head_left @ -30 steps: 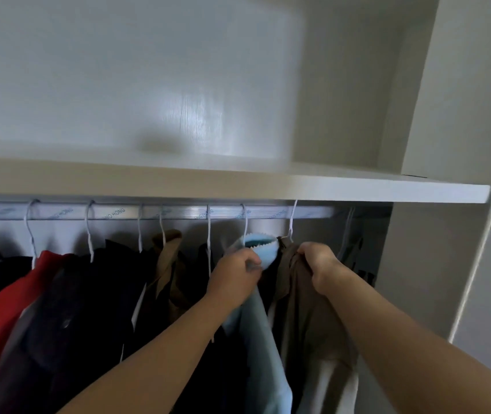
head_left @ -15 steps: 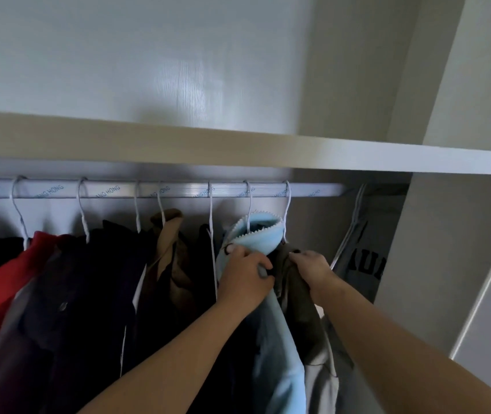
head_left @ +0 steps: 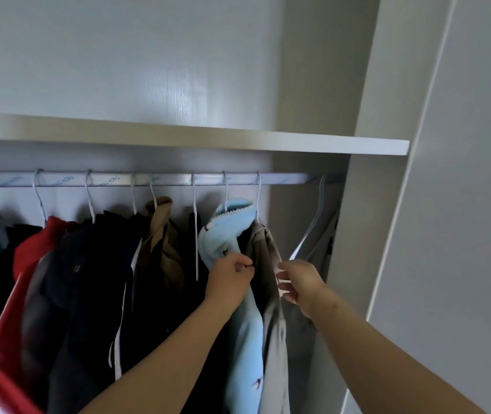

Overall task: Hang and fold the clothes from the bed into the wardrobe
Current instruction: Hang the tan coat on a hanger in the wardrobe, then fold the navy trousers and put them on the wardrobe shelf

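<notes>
A light blue garment (head_left: 223, 231) hangs from the wardrobe rail (head_left: 136, 179) on a white hanger. My left hand (head_left: 230, 277) grips its front edge just below the collar. Right beside it hangs a brown-grey garment (head_left: 265, 252). My right hand (head_left: 299, 282) is next to that garment with fingers spread and loosely bent, holding nothing. Several other clothes hang to the left: a tan one (head_left: 160, 234), dark ones (head_left: 94, 264) and a red one (head_left: 47, 237).
A white shelf (head_left: 238, 141) runs above the rail. At the rail's right end hangs a white hanger (head_left: 313, 228) with a grey garment against the wardrobe side panel (head_left: 357, 234). A wardrobe door panel (head_left: 462, 204) stands at the right.
My right hand has let go of the brown-grey garment and drawn slightly away to the right with fingers open. My left hand has slid a little lower on the blue garment.
</notes>
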The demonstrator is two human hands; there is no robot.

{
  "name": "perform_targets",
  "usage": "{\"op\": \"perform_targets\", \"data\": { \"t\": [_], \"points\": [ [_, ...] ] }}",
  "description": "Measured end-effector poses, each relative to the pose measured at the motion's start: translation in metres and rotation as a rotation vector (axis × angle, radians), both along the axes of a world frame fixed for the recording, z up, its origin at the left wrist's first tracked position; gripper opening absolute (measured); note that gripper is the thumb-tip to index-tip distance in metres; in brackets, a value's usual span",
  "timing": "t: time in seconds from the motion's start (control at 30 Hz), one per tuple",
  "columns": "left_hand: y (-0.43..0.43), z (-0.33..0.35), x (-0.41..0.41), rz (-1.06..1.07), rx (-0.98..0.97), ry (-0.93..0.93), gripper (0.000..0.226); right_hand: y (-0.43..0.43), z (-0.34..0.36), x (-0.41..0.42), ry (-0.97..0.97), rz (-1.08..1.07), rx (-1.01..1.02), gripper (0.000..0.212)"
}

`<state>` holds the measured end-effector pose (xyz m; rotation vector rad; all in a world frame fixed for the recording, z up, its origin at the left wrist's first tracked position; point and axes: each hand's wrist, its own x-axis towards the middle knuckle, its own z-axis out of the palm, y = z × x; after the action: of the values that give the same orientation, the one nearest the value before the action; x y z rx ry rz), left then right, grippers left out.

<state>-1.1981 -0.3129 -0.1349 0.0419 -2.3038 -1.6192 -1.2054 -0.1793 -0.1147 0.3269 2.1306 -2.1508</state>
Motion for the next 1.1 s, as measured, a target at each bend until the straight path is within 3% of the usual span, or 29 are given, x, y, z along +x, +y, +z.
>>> {"op": "perform_targets", "data": {
  "t": [0.2, 0.43, 0.73, 1.1],
  "points": [
    [0.039, -0.012, 0.090, 0.011, 0.168, -0.021, 0.020, 0.032, -0.012, 0.092, 0.019, -0.011, -0.042, 0.009],
    [0.087, -0.054, 0.208, -0.010, 0.276, -0.218, 0.018, 0.083, -0.053, 0.221, -0.096, -0.080, -0.040, 0.018],
    [0.151, -0.097, 0.312, -0.149, 0.222, -0.506, 0.010, 0.137, -0.111, 0.341, -0.260, -0.238, -0.125, 0.008],
    [0.194, -0.139, 0.413, -0.532, -0.001, -0.632, 0.009, 0.161, -0.169, 0.485, -0.362, -0.614, -0.234, 0.009]
  ]
}}
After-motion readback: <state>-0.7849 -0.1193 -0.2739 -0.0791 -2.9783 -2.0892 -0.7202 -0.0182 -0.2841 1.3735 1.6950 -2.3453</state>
